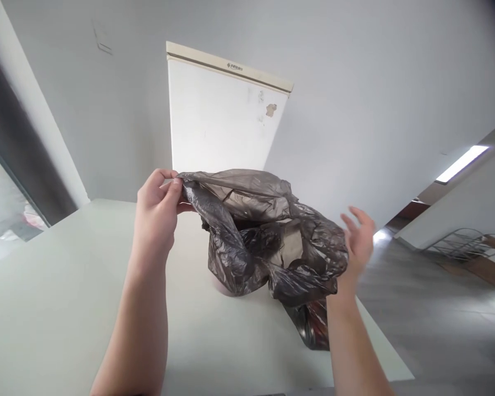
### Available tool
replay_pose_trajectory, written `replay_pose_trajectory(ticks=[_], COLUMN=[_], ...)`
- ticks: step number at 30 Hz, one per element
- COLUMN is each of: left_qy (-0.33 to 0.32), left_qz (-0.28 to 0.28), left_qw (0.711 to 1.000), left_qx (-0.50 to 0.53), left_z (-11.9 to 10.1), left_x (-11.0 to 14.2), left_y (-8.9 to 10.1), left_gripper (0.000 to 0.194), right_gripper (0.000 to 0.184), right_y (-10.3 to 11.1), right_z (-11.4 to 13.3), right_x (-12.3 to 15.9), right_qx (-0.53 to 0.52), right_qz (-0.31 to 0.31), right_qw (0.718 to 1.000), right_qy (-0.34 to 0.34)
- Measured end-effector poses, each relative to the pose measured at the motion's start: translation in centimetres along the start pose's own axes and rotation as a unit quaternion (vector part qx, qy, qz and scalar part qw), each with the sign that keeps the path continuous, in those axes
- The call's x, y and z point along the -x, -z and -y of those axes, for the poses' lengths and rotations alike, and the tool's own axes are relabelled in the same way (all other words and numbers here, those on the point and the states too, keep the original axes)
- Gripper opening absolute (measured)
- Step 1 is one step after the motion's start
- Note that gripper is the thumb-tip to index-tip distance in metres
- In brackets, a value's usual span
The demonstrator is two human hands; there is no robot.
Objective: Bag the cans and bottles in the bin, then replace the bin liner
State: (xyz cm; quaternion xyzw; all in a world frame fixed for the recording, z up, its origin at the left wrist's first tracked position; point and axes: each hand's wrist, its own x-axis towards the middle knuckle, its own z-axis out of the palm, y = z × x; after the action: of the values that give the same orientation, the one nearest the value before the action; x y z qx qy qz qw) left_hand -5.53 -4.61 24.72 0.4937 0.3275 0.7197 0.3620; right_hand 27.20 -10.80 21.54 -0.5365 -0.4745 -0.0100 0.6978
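Observation:
A thin dark grey plastic bag point(264, 236) is spread open over a white countertop point(58, 297). My left hand point(159, 206) is closed, pinching the bag's upper left rim between thumb and fingers. My right hand point(358, 239) is at the bag's right edge with its fingers stretched out and apart; the palm touches or sits just beside the plastic. Part of the bag hangs down over the counter's right edge. Something pale pink shows under the bag's bottom, mostly hidden.
A white refrigerator point(218, 118) stands behind the counter against a grey wall. To the right the floor point(437, 324) drops away below the counter edge, with a metal wire rack point(464, 242) further off. A dark window frame point(12, 148) runs along the left.

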Motion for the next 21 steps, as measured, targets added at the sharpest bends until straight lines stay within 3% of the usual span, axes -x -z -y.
replay_pose_trajectory(ticks=[1,2,4,6,10,13,15,18,21], left_qy=[0.012,0.021,0.027,0.025,0.037,0.02,0.016,0.063,0.121], left_qz=[0.0,-0.001,-0.009,-0.025,-0.05,-0.062,-0.054,-0.03,0.039], left_qw=[1.0,0.999,0.997,0.992,0.972,0.954,0.949,0.963,0.975], left_qx=[-0.015,-0.032,-0.071,-0.124,-0.227,-0.292,-0.309,-0.261,-0.182], left_z=[0.1,0.2,0.4,0.4,0.5,1.1,1.7,1.3,-0.8], left_x=[-0.1,-0.2,-0.4,-0.4,-0.4,-1.3,-2.2,-2.6,-0.8], left_y=[-0.1,-0.2,-0.3,-0.2,0.0,0.6,1.2,2.0,1.7], left_gripper=[0.013,0.01,0.006,0.008,0.022,0.024,0.019,0.015,0.049], right_gripper=[0.037,0.036,0.037,0.031,0.026,0.021,0.022,0.031,0.044], right_y=[0.1,0.2,0.2,0.0,-0.9,-1.0,-0.5,0.6,1.6], right_z=[0.3,0.7,1.6,2.6,4.7,5.3,4.9,3.6,2.6], right_x=[0.9,1.9,3.8,5.7,9.3,10.7,10.9,10.7,10.3], right_qx=[0.0,-0.002,-0.002,0.019,0.057,0.072,0.065,0.024,0.007], right_qz=[-0.008,0.022,0.161,0.27,0.37,0.382,0.356,0.35,0.37], right_qw=[1.0,0.999,0.985,0.959,0.899,0.865,0.868,0.881,0.882], right_qy=[0.03,0.05,0.055,0.079,0.228,0.316,0.338,0.318,0.293])
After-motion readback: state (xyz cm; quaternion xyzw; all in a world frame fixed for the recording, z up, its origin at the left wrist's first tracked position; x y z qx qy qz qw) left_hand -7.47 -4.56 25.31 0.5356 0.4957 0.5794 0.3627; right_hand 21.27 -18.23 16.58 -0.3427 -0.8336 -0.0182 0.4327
